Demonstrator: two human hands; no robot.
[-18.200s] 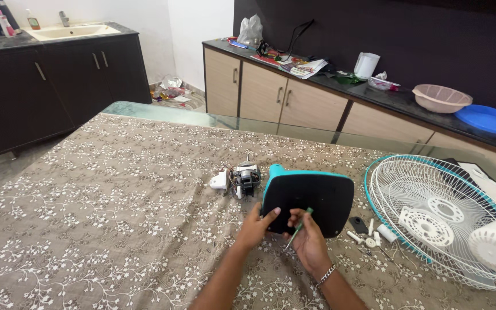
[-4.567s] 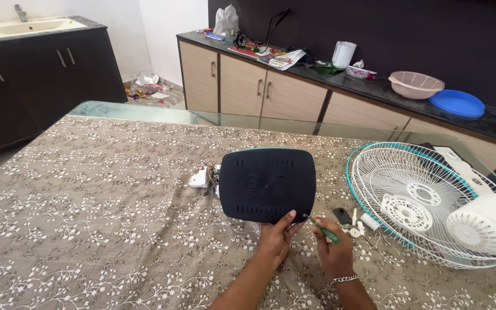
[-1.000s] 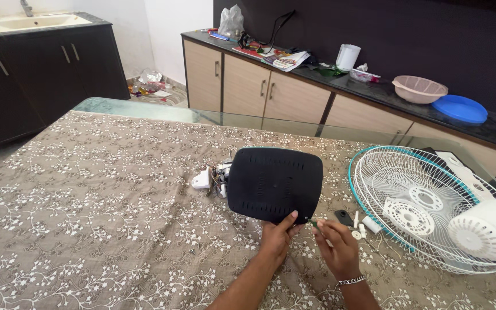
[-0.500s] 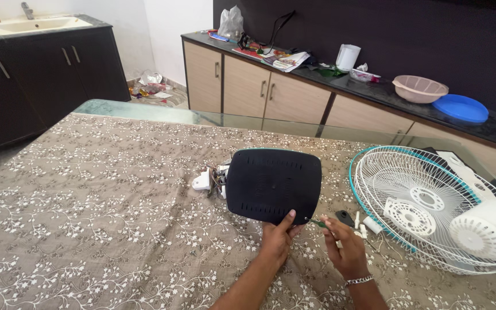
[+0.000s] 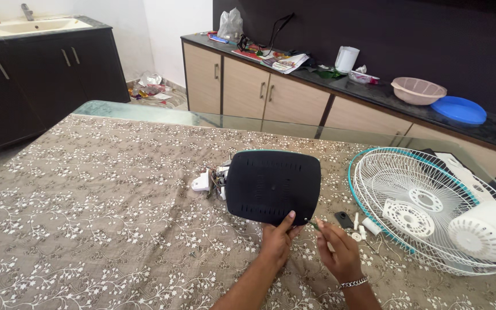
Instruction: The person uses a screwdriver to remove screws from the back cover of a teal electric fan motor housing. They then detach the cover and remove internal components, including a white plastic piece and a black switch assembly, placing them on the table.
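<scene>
Two hands at lower centre of frame | left hand [image 5: 278,239] grips lower edge of black fan base [image 5: 273,186] — tilted up off floral cloth [image 5: 87,189] | right hand [image 5: 337,251] fingers pinched on green screwdriver [image 5: 313,224], tip at base's lower-right corner | keep base steady, driver square to the screw — loose small parts [image 5: 358,228] lie just right.

At our two o'clock a white fan grille [image 5: 409,198] with a teal rim lies on the floral tablecloth [image 5: 87,201]. Toward one o'clock the dark counter [image 5: 374,95] carries a pink bowl [image 5: 418,90] just beside a blue plate [image 5: 458,110]. At eleven o'clock sits a sink [image 5: 33,24].
</scene>
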